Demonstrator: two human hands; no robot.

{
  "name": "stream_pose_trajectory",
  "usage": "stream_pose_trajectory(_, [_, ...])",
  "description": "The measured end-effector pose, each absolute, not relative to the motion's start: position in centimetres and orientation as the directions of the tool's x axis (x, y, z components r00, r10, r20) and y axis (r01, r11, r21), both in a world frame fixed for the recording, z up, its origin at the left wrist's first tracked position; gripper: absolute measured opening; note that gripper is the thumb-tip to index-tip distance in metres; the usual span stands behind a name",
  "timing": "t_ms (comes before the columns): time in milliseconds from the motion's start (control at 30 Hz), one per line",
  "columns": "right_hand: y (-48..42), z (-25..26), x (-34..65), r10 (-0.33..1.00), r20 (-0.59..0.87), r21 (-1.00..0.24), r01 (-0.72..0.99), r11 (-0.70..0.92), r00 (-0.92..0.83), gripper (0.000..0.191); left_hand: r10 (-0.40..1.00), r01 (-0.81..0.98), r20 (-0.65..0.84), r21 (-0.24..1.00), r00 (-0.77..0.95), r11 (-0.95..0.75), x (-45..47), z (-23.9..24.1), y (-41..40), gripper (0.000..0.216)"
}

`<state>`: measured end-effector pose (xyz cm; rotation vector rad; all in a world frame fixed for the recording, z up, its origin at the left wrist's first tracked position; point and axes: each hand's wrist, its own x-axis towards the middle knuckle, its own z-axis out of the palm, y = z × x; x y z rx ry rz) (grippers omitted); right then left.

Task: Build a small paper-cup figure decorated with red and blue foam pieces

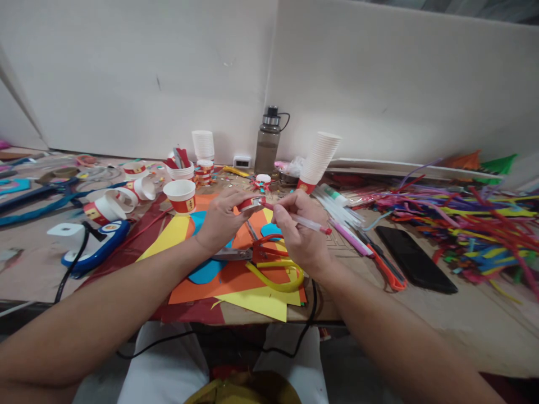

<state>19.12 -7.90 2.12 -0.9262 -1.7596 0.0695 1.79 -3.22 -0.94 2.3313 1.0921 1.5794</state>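
At your left, a blue power strip (113, 240) lies near an upright paper cup (179, 196). Your left hand (219, 217) grips a small red-and-white cup piece (247, 204), held up above coloured paper sheets (236, 278) and scissors (231, 255). Your right hand (301, 227) closes around a red pen (310, 223), its tip at that piece's right side. Farther right lie a black phone (415, 258), then a heap of colourful fuzzy stems (484, 224).

Two hands (221, 217) (304, 233), one bottle (266, 148), one phone (415, 259)
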Motion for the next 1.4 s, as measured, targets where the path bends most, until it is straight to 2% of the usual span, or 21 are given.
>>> stream_pose_trajectory(267, [-8.3,2.4,18.8,0.601,0.788,-0.430,0.583,0.690,-0.130,0.011,0.617,0.516,0.751,0.442,0.236,-0.734,1.8,-0.9,-3.3,0.023])
stream_pose_trajectory(500, [-8.2,2.2,18.8,0.576,0.803,-0.392,0.594,0.703,-0.152,0.011,0.636,0.497,0.742,0.478,0.212,-0.724,2.0,-1.0,-3.3,0.021])
stream_pose_trajectory(767, [-8.0,2.2,18.8,0.568,0.805,-0.368,0.606,0.705,-0.171,0.012,0.589,0.502,0.775,0.424,0.230,-0.754,2.0,-1.1,-3.2,0.015])
stream_pose_trajectory(1000, [-7.9,2.3,19.1,0.591,0.793,-0.413,0.583,0.699,-0.147,0.014,0.636,0.530,0.737,0.454,0.228,-0.716,1.9,-1.1,-3.2,0.022])
stream_pose_trajectory(1100, [-7.8,2.3,19.3,0.617,0.780,-0.480,0.529,0.700,-0.109,0.014,0.707,0.539,0.687,0.537,0.167,-0.649,1.8,-1.1,-3.1,0.023])
stream_pose_trajectory(1200, [-7.2,2.7,20.1,0.618,0.784,-0.520,0.477,0.709,-0.064,0.011,0.828,0.504,0.554,0.694,0.082,-0.514,1.7,-1.2,-2.6,0.022])
stream_pose_trajectory(1333, [-6.0,3.3,22.7,0.591,0.806,-0.511,0.553,0.658,0.041,0.010,0.962,0.225,0.272,0.936,0.029,-0.272,1.2,-1.5,-1.4,0.031])
stream_pose_trajectory(1400, [-5.4,3.3,24.8,0.607,0.791,-0.513,0.628,0.585,0.081,0.008,0.986,0.176,0.164,0.972,-0.030,-0.157,0.9,-1.6,-0.7,0.037])
